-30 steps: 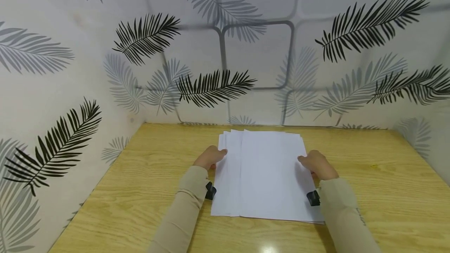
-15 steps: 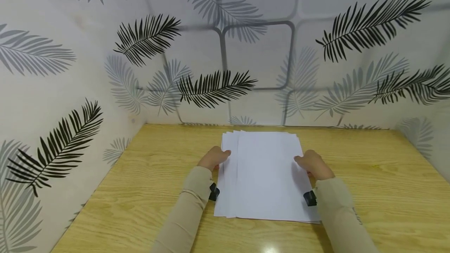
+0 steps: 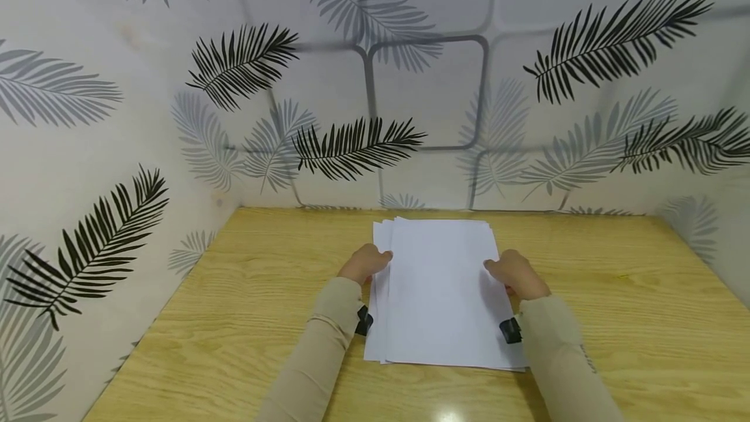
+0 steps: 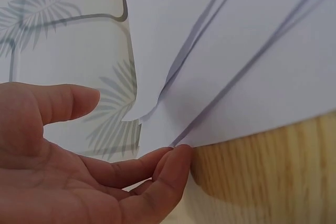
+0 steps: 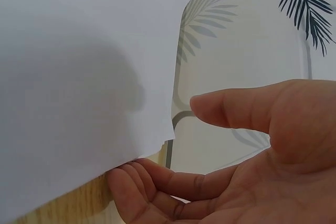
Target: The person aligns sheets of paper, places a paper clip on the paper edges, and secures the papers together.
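Now the stack of white paper lies on the table, between my left hand and my right hand. Both hands are loose and grip nothing: their fingers touch the side edges of the paper, and their thumbs are off it. I think I'm at the step of pushing the sheets into one neat pile. On the left the edges stick out like little stairs, so the next push should be soft and level, or a sheet might bend.

Leaf-print wall behind wooden table
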### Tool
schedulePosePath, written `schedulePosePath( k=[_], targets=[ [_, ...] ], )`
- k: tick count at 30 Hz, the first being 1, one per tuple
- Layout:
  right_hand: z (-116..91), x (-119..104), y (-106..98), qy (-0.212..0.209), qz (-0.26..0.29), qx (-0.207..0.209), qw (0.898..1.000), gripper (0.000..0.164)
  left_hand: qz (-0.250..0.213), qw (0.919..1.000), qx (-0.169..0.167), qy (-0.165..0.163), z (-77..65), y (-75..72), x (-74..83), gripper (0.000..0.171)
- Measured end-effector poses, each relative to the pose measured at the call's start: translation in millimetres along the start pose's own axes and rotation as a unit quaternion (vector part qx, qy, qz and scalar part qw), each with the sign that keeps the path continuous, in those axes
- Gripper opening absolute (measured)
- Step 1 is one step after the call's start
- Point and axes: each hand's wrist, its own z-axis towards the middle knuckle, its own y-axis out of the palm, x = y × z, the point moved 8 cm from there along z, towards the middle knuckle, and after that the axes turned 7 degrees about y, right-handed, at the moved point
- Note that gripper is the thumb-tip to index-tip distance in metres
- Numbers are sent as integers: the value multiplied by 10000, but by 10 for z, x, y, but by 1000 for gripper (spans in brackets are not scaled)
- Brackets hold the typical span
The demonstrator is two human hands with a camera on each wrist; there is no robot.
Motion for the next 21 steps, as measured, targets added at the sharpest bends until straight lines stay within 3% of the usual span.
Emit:
schedulePosePath(
  k=[21],
  targets=[
    [-5, -59, 76, -96, 41, -142, 9998, 37, 107, 9999, -56, 60, -20, 76, 115, 52]
  ],
)
